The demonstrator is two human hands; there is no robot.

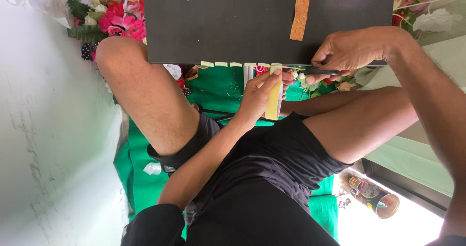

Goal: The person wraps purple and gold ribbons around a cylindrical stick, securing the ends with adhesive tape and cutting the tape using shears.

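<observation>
A roll of yellowish tape (274, 98) is gripped in the left hand (259, 98), the fingers wrapped round it and the thumb pressed on a strip that is drawn up toward the near edge of a black board (218, 23). The strip's long axis runs straight from the roll to that edge, where a row of short tape pieces (235, 64) is already stuck side by side. The right hand (352, 49) is clenched on a pair of dark scissors (320, 71) — the blades lie level along the board's edge and point toward the strip, just beside it. The tape is thus held between the two hands, the left on it and the right close by on the far side of the strip.

The board is rested across the person's bare knees, with an orange glittery strip (301, 10) lying on its top. Artificial flowers (119, 18) are heaped beyond the knee — a green cloth (218, 86) is spread on the floor beneath.
</observation>
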